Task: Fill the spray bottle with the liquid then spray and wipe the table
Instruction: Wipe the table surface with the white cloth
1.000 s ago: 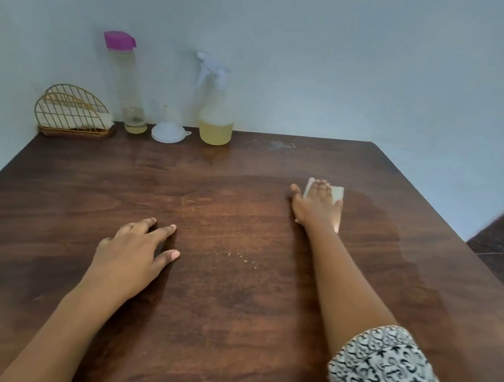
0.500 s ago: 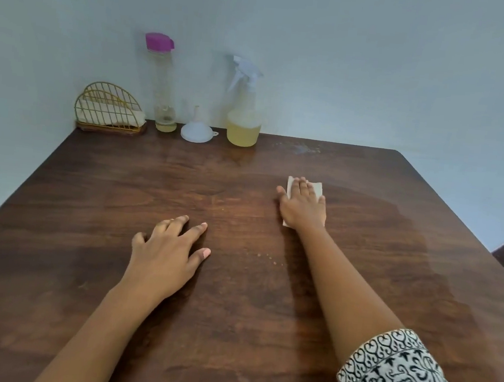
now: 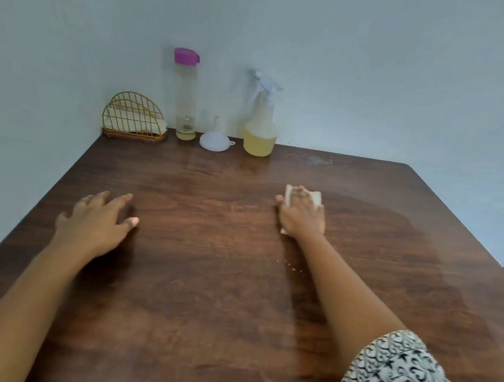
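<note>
The left hand (image 3: pixel 96 225) lies palm down on the table (image 3: pixel 202 309), toward its left edge, fingers straight and spread, holding nothing. The right hand (image 3: pixel 302 217) lies flat on a folded white cloth (image 3: pixel 317 197) in the right half of the table, a little past the middle toward the far edge. Its fingers are stretched forward over the cloth and the thumb sticks out to the left, so it presses the cloth down rather than gripping it. The cloth shows beyond the fingertips and at the heel of the hand. A black-and-white patterned sleeve (image 3: pixel 393 367) covers the right upper arm near the front edge.

The spray bottle (image 3: pixel 260 130) stands upright at the far edge, against the wall, about 1/3 full of pale yellow liquid, with its white trigger head on. Just to its left sits 1 white funnel (image 3: pixel 214 139), spout up. Left of that stands a tall clear bottle (image 3: pixel 187 98) with a purple cap and a little yellow liquid at the bottom. A gold wire holder (image 3: pixel 134 118) with pale folded material in it fills the far left corner.

A few small droplets (image 3: pixel 291 265) lie beside the right forearm. A darker, shinier patch spreads across the right side of the table, and a pale speckled smear (image 3: pixel 312 159) sits at the far edge, right of the spray bottle.
</note>
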Motion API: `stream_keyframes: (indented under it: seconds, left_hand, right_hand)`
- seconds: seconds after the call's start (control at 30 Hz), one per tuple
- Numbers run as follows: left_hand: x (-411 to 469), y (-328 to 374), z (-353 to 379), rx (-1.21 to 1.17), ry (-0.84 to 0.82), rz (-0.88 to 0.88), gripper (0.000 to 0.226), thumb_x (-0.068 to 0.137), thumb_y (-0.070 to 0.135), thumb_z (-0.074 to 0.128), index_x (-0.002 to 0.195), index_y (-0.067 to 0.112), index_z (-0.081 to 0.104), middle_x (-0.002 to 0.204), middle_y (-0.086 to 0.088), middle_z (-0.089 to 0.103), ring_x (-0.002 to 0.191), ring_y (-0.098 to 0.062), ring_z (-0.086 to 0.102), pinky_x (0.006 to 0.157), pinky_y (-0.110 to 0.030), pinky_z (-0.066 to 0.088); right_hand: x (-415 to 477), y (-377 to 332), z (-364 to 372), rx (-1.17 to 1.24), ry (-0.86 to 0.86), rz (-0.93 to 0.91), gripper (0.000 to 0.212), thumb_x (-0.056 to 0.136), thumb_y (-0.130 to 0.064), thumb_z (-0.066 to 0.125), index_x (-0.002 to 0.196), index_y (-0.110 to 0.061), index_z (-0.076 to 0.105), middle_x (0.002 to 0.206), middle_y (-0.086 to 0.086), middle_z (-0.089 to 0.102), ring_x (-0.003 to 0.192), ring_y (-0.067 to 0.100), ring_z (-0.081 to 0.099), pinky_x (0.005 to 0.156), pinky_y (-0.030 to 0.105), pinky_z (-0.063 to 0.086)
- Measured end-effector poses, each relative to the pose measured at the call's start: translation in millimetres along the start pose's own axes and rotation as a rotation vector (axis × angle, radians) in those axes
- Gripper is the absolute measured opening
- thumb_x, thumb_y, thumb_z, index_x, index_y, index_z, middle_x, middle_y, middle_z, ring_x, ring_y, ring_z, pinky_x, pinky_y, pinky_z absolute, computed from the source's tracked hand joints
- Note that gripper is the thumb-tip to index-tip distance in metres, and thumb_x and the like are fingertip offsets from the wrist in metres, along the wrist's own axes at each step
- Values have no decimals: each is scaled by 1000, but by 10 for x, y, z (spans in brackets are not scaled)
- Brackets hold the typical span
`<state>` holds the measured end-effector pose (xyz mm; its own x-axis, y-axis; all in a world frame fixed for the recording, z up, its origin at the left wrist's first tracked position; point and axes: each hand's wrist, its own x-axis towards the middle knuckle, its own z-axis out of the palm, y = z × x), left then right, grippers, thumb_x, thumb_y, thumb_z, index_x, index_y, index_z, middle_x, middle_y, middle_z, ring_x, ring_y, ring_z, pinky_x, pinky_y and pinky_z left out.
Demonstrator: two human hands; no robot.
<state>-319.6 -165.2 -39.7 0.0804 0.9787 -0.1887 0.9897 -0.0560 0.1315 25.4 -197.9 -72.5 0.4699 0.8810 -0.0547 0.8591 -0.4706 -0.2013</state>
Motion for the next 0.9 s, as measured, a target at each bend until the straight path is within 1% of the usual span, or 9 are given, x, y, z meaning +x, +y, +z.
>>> stream_keyframes:
  seconds: [0.07,0.13,0.3,0.4,0.47,0.57,0.67,0.73,0.9]
  left_hand:
    - [2,-115,35,-9,-23,-44,64,93,57,36,150,38,13,160,-3,10,146,-30,10,113,-57,18]
    - [-13,-137,75,-25,-37,-46,62,94,58,32,150,39,13,161,-3,6,147,-29,7,114,-56,15]
    - [-32,-117,97,-27,-36,-36,59,96,57,27,149,42,10,161,-2,2,147,-28,3,116,-55,10]
    - [-32,-131,117,-23,-31,-29,59,96,58,25,150,42,8,161,-2,1,147,-28,2,116,-55,9]
    - [-30,-142,125,-22,-33,-22,59,96,58,25,150,42,8,161,-2,1,147,-28,2,116,-55,9]
    - [-20,-134,123,-15,-36,-17,59,96,57,25,150,41,8,161,-3,0,147,-28,2,115,-55,9]
    - [-18,-123,118,-16,-44,-16,58,97,56,26,150,40,7,161,-4,0,147,-29,0,115,-56,8]
    - [-14,-121,124,-20,-42,-18,58,97,56,25,150,41,8,161,-4,0,147,-29,0,115,-57,8]
    - [-29,-125,134,-17,-40,-22,58,96,58,23,149,42,7,161,-3,-1,147,-28,0,115,-56,8]
  right_hand:
    - [-14,85,-48,7,-16,95,69,97,-54,11,151,-12,3,160,3,-2,147,17,-2,117,48,3]
    - [-39,-124,-5,-6,-7,102,71,97,-55,10,151,-10,2,160,5,-3,147,18,-3,117,48,2]
    - [-283,-1137,248,17,-55,-233,72,97,-55,12,151,-9,2,159,5,-1,147,17,-2,117,48,2]
    - [-321,-1112,273,9,-84,-309,70,96,-57,11,152,-14,4,160,0,-1,147,15,-2,117,47,2]
    - [-272,-750,192,-12,-43,-233,70,96,-57,12,151,-14,7,160,-1,2,146,13,2,117,46,6]
    - [-262,-83,10,-18,-4,-13,69,96,-56,12,151,-14,7,160,-1,3,146,14,3,117,46,7]
    - [-365,31,-40,-12,-17,89,70,97,-55,10,151,-12,3,160,2,-1,147,16,-1,118,48,3]
    - [-486,-296,65,-17,-11,22,70,97,-54,10,151,-10,2,160,5,-1,147,17,-2,117,49,2]
    - [-1082,-1178,372,28,-71,-326,72,96,-57,13,151,-12,2,160,1,-1,146,14,-5,116,46,-1]
